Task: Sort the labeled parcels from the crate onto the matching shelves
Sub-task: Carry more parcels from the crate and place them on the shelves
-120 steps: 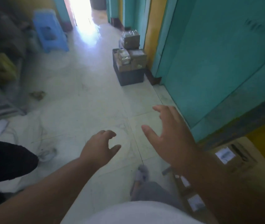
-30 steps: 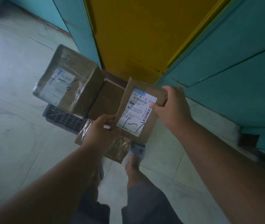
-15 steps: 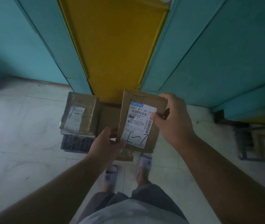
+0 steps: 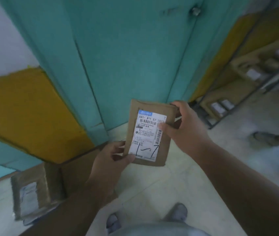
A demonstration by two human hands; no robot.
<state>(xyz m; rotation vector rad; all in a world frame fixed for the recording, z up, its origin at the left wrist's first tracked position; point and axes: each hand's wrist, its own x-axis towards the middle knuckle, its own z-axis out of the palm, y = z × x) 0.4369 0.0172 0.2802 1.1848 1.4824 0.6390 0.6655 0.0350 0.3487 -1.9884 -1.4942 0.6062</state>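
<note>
- I hold a flat brown parcel [image 4: 149, 135] up in front of me with both hands, its face tilted toward me, above the floor [image 4: 177, 184].
- Its white label [image 4: 148, 135] shows a barcode, the print "661- B11 57 [57]" and a handwritten "1-7".
- My left hand [image 4: 109, 160] has its grip closed on the parcel's lower left corner, thumb on the front.
- My right hand [image 4: 184, 126] has its grip closed on the upper right edge, thumb pressing the label, fingers curled round the top corner.
- Near left, more boxes [image 4: 33, 189] sit low by the yellow wall [image 4: 28, 113]; one carries a blurred label.
- Behind the parcel stands a teal door [image 4: 126, 57].
- Far right, a metal shelf [image 4: 247, 86] holds labeled parcels.
- My shoes [image 4: 177, 212] show below.
</note>
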